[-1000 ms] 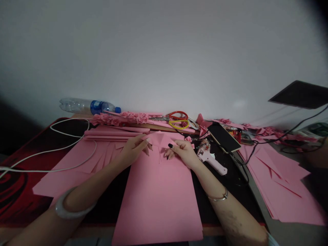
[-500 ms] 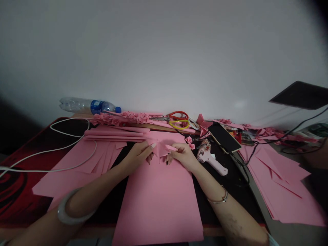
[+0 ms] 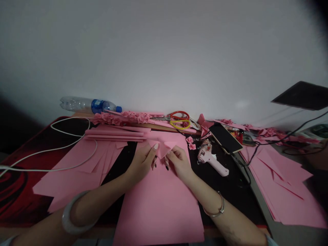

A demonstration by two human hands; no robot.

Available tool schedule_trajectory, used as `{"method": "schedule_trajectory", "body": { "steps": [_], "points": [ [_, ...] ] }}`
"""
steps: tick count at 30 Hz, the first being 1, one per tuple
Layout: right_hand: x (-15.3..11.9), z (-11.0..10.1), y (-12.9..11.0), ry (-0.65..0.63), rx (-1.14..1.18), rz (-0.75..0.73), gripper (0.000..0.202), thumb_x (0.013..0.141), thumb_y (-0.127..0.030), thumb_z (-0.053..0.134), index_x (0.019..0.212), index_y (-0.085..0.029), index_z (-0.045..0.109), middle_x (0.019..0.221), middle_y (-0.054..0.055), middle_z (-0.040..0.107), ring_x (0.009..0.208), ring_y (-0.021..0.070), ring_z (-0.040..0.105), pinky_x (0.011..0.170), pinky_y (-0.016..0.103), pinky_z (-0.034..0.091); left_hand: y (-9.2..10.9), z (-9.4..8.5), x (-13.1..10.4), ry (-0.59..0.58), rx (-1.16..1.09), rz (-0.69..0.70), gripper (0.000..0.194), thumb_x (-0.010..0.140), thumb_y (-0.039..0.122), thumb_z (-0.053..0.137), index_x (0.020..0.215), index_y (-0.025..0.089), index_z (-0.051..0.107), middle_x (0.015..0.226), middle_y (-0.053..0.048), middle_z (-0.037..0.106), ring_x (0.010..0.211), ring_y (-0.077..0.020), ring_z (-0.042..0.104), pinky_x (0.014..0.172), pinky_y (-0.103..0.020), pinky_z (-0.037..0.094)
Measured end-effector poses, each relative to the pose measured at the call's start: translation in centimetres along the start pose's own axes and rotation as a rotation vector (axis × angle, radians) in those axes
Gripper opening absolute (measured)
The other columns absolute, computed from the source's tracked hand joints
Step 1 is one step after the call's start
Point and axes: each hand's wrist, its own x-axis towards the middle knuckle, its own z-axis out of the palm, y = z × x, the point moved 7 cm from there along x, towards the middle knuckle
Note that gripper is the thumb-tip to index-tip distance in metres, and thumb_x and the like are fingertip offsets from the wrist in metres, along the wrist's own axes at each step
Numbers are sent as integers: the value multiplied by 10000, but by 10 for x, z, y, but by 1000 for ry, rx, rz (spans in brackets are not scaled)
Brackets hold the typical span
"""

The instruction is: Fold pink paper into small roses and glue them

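Between my two hands is a small piece of folded pink paper (image 3: 164, 149), its pointed corners spread to either side. My left hand (image 3: 143, 158) pinches its left part between thumb and fingers. On the right, my right hand (image 3: 180, 162) grips the other side the same way. Both hands are just above a large pink paper sheet (image 3: 159, 208) that lies on the dark mat. Some fingertips are tucked behind the folded piece and partly hidden. A pink glue gun (image 3: 212, 160) lies right of my right hand, beside two small paper flowers (image 3: 191, 143).
Scissors (image 3: 180, 120) with red and yellow handles lie at the back among pink paper flowers (image 3: 123, 118). A plastic bottle (image 3: 84, 104) rests by the wall. A phone (image 3: 225, 137), more pink sheets (image 3: 284, 184) and a black cable are at right; a white cable (image 3: 51, 169) crosses the left.
Both hands have come slightly nearer and turned, with wrists lower. The folded paper now shows a V-shaped middle between raised corners. The things on the table stay put.
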Motion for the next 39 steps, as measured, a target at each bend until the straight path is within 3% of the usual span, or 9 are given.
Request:
{"method": "schedule_trajectory", "body": {
  "steps": [5,11,16,23,29,39],
  "points": [
    [-4,-1,-3,48,-284,-50,372,854,-446,480,593,-188,416,468,-72,326,422,74,290,410,214,237,-5,9,-4,-34,-41,-34,440,917,419,355,548,186,415,431,52,445,405,-92,467,439,-206,359],
    [-9,7,-21,37,-602,-215,392,877,-225,353,486,-199,382,455,-30,409,440,107,379,458,239,290,-2,10,-6,-9,-22,-39,439,917,399,364,534,189,405,432,45,441,424,-101,475,469,-223,364],
    [-11,8,-26,128,-748,-264,367,843,-147,345,484,-202,397,440,-17,433,425,116,398,452,247,284,-8,16,-6,-2,-188,-117,378,908,421,375,603,199,399,457,62,393,414,-100,422,423,-220,341],
    [-12,10,-27,179,-802,-301,356,849,-141,339,503,-206,386,449,-8,449,422,119,399,449,254,272,-8,17,-9,27,-163,-96,401,910,407,381,574,190,379,457,58,376,447,-95,384,459,-232,309],
    [-16,20,-33,140,-758,-329,282,897,-184,336,660,-199,488,515,-6,531,465,128,489,474,234,340,-7,16,-12,83,-237,-132,392,909,449,359,605,201,346,504,65,344,461,-93,361,455,-235,294],
    [-14,23,-33,147,-819,-361,226,886,-182,351,671,-219,414,507,-12,552,439,127,490,458,231,344,-10,24,-15,107,-333,-156,367,898,467,376,645,202,368,535,63,364,469,-90,361,442,-219,300]
  ]
}}
